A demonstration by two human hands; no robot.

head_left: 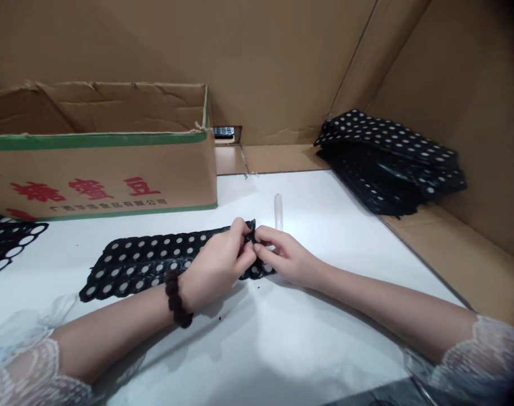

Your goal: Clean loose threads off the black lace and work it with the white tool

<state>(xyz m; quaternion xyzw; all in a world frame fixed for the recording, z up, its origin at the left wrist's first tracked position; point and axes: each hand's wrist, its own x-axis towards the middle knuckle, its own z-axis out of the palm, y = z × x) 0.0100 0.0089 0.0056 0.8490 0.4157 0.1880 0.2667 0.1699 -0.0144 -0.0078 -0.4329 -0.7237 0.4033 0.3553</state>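
Observation:
A black sheet with rows of pale round dots [136, 256] lies flat on the white table, slanting a little. Over its right end, my left hand [223, 256] pinches a small raised black piece at the sheet's upper edge, a dark beaded band round its wrist. My right hand [286, 256] meets it from the right, thumb and forefinger closed on the same black piece. The fingertips of both hands nearly touch and partly hide what they grip. Just behind my right hand stands out a whitish translucent stick [278, 211] on the table.
An open cardboard box with green edges and red characters [100, 175] stands at the back left. Black ring-shaped netting [11, 242] lies at the left edge. Folded black dotted sheets [387, 158] are piled at the back right, against cardboard walls [273, 67]. Small dark bits dot the white table [324, 338].

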